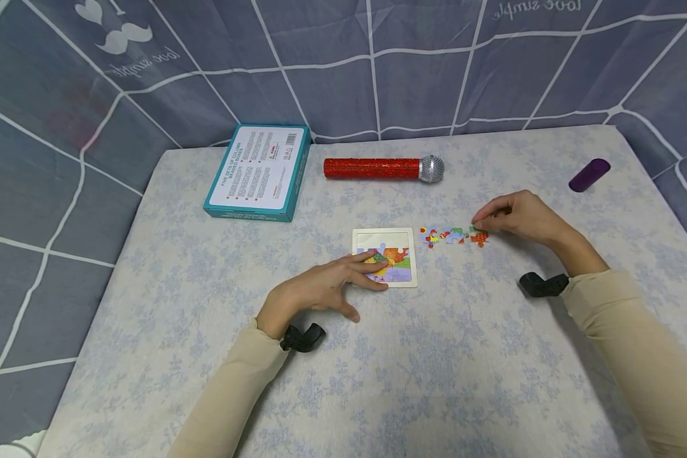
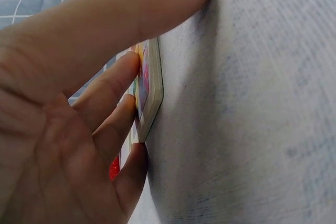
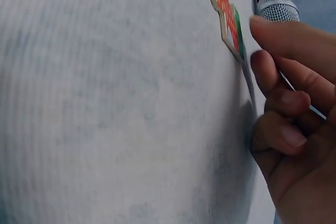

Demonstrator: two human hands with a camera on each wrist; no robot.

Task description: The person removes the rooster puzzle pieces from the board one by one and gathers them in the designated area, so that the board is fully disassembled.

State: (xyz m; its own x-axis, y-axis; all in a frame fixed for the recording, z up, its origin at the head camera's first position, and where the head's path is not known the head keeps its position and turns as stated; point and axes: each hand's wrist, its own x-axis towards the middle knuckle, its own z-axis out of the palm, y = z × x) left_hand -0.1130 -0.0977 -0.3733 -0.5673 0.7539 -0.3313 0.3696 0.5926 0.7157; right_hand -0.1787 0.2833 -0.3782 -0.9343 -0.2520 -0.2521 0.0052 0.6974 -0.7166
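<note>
In the head view, a square puzzle board [image 1: 413,261] with a pale frame lies mid-table, its lower part filled with colourful picture pieces. My left hand [image 1: 332,283] rests on it, fingers extended over the picture and thumb spread out on the tablecloth. The left wrist view shows fingertips [image 2: 131,66] at the board's edge [image 2: 152,103]. To the board's right, several loose puzzle pieces [image 1: 454,236] lie in a row. My right hand [image 1: 521,216] is at the row's right end, by a red-and-green piece [image 3: 228,19]. Thumb and index finger stand apart; the other fingers are curled.
A red glittery microphone [image 1: 372,168] with a silver head lies behind the board. At the back left is a teal box [image 1: 257,172] with a white printed label. A purple cylinder [image 1: 589,175] lies at the far right. Grey tile-patterned cloth [image 1: 332,95] hangs behind the table.
</note>
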